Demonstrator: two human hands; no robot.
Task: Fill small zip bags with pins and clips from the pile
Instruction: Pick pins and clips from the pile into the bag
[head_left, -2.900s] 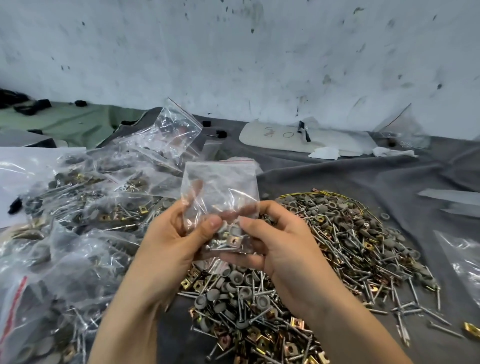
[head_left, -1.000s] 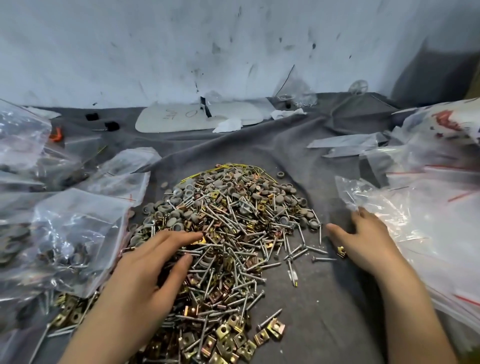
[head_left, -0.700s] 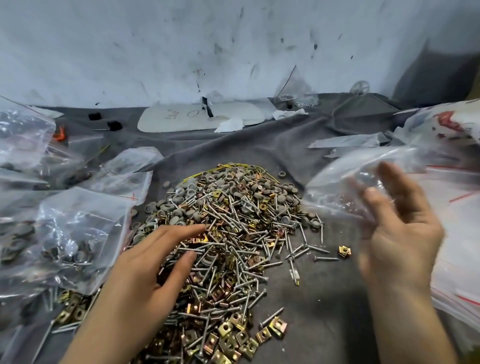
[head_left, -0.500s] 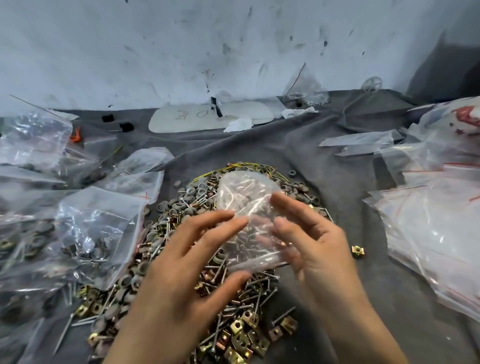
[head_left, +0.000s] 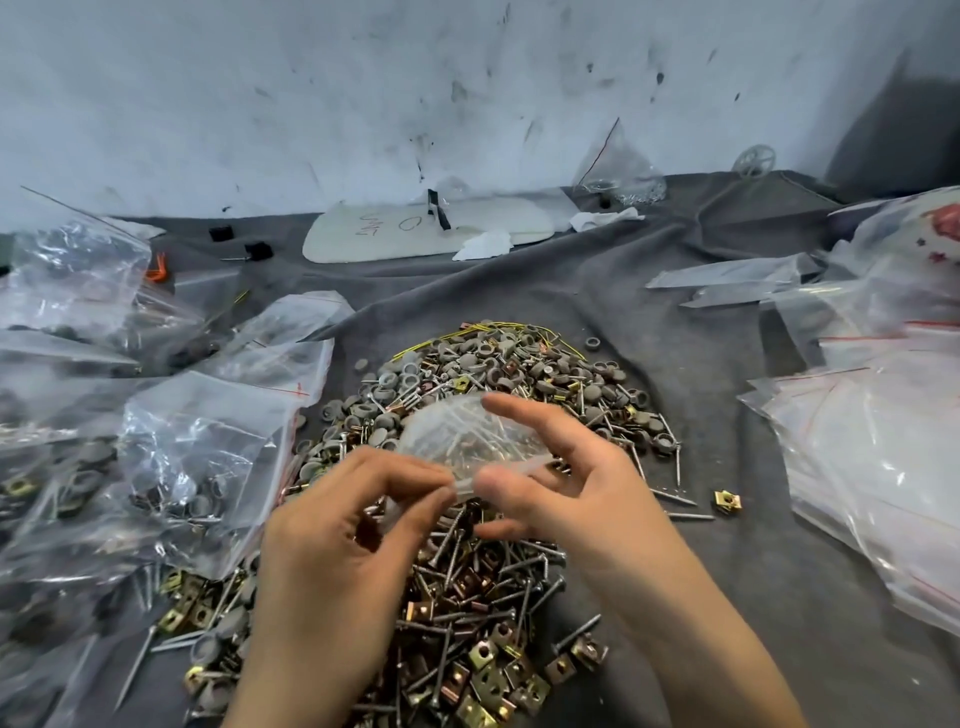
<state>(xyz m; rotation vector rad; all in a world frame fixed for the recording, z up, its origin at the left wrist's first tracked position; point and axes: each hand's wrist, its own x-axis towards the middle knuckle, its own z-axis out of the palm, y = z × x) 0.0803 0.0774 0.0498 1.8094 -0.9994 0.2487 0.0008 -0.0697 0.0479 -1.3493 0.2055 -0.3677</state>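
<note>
A large pile of metal pins, brass clips and grey caps (head_left: 519, 384) lies on a grey cloth in the middle. Above it I hold a small empty clear zip bag (head_left: 457, 434) by its near edge. My left hand (head_left: 332, 551) pinches that edge between thumb and fingers. My right hand (head_left: 582, 499) pinches the same edge with its thumb, while its index finger stretches over the top of the bag. The bag looks empty; the pile shows through it.
Several filled zip bags (head_left: 171, 457) are heaped at the left. A stack of empty zip bags (head_left: 883, 457) lies at the right. A single brass clip (head_left: 727, 500) sits apart on the grey cloth (head_left: 779, 597). A white board (head_left: 431, 231) leans by the back wall.
My right hand took an empty bag from the stack at the right and brought it over the pile. My left hand left the pile and now pinches the bag's edge too.
</note>
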